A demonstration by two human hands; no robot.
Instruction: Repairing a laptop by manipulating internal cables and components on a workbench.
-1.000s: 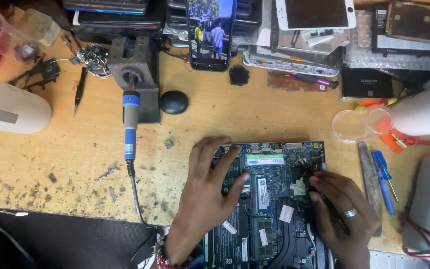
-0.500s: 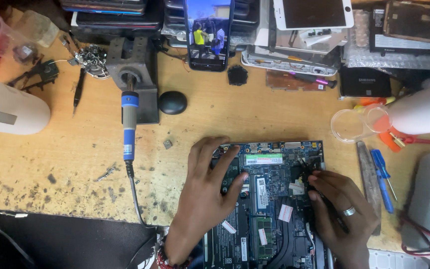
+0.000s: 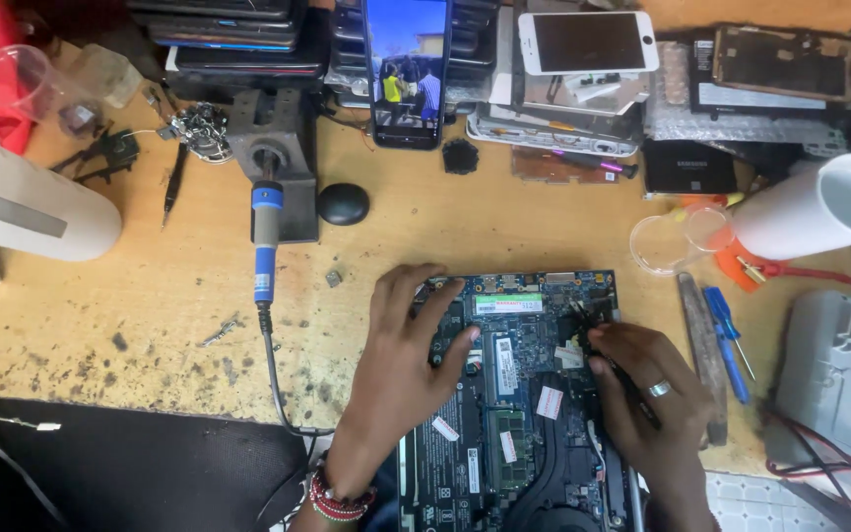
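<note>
An opened laptop with its blue circuit board [image 3: 529,345] exposed lies on the wooden bench near the front edge. My left hand [image 3: 401,360] rests flat on the board's left part, fingers spread, holding nothing. My right hand [image 3: 647,394], with a ring on one finger, pinches a thin dark tool [image 3: 583,323] whose tip touches the board's right side near a white connector. A memory stick with a white label [image 3: 507,305] sits near the board's top edge.
A blue-handled soldering iron [image 3: 265,246] lies in its stand to the left. A phone with a lit screen [image 3: 406,69] leans at the back. Blue screwdrivers [image 3: 728,335], a metal file [image 3: 701,345], a white tube [image 3: 819,207] and stacked phone parts crowd the right.
Both hands stay on the board; the right hand's tool tip has shifted only slightly. The picture on the phone screen has changed.
</note>
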